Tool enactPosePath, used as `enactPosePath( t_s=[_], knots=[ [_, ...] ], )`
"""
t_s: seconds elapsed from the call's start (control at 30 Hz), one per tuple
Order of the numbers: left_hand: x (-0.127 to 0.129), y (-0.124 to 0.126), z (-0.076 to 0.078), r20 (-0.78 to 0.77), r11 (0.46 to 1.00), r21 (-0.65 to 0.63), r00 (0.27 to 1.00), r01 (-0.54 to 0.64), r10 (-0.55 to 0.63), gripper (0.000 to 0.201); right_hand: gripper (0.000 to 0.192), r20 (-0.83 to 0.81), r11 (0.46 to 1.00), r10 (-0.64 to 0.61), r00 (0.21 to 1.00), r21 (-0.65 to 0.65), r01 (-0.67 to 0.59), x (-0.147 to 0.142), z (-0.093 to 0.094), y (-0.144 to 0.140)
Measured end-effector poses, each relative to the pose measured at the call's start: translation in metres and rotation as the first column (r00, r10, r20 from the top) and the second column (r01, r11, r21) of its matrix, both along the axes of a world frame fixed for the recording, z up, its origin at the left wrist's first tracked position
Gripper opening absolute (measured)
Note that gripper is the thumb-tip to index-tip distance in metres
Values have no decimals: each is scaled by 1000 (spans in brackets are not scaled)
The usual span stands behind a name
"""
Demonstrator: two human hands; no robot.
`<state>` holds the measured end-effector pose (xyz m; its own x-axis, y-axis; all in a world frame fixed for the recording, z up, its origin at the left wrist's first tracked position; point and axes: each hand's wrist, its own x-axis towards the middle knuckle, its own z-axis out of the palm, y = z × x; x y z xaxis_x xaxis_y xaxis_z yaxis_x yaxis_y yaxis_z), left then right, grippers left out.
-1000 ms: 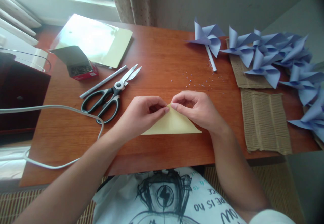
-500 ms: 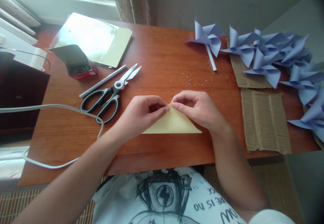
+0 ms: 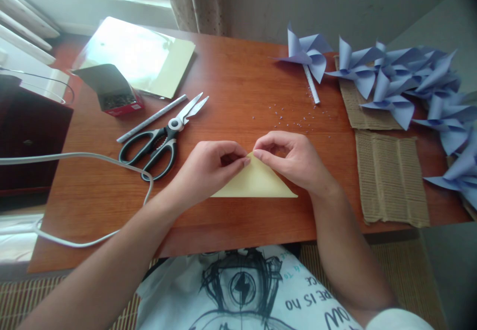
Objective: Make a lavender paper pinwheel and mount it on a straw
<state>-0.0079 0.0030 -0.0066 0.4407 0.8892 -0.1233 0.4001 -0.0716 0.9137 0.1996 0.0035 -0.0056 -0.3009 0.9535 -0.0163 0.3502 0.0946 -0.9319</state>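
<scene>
A pale yellow sheet of paper (image 3: 255, 183), folded into a triangle, is being held flat near the front edge of the wooden table (image 3: 231, 76). Its top corner is being pinched from both sides: the left hand (image 3: 208, 168) is closed on the tip with fingertips pressed together, and the right hand (image 3: 294, 158) is gripping the same point from the other side, thumb and forefinger closed on the paper.

The paper is judged to be very light, thin and limp, easily creased or torn, and liable to slide on the smooth tabletop. It is best taken at the corners or along the folded edge, with the layers being kept aligned under light finger pressure.

Scissors (image 3: 162, 138) with black handles are lying just left of the hands, beside a rolled paper stick (image 3: 151, 119). A white cable (image 3: 93, 158) is looping across the left of the table. Farther back, a small open box (image 3: 112, 91) and a stack of sheets (image 3: 145, 56) are resting. At the right, blue pinwheels (image 3: 391, 79) are piled over pieces of cardboard (image 3: 389, 178).
</scene>
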Motion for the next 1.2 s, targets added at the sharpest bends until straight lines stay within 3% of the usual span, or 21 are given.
enactPosePath(
  t_s=[0.1,0.2,0.3,0.37,0.5,0.7,0.9,1.2],
  knots=[
    [1,0,-1,-60,997,71,998,9,-5,19,7,40,998,-10,999,69,7,0,-2,1],
    [2,-3,1,-173,973,232,984,-6,48,19,8,60,992,-34,998,123,26,-1,-6,3],
    [7,-13,9,-332,869,493,931,33,153,26,9,99,982,-61,993,185,42,-3,-11,6],
    [13,-26,15,-446,770,619,876,153,184,29,9,138,973,-80,987,224,48,-3,-14,8],
    [26,-57,19,-569,689,644,810,332,142,37,10,216,948,-121,969,314,48,-4,-20,12],
    [37,-83,3,-689,729,540,718,419,97,55,9,291,923,-171,941,381,50,-5,-26,15],
    [39,-84,-4,-704,791,463,708,400,54,65,11,333,927,-172,927,374,37,-5,-28,16],
    [40,-83,-7,-716,810,437,696,392,49,67,11,382,920,-176,907,391,14,-6,-33,17]
  ],
)
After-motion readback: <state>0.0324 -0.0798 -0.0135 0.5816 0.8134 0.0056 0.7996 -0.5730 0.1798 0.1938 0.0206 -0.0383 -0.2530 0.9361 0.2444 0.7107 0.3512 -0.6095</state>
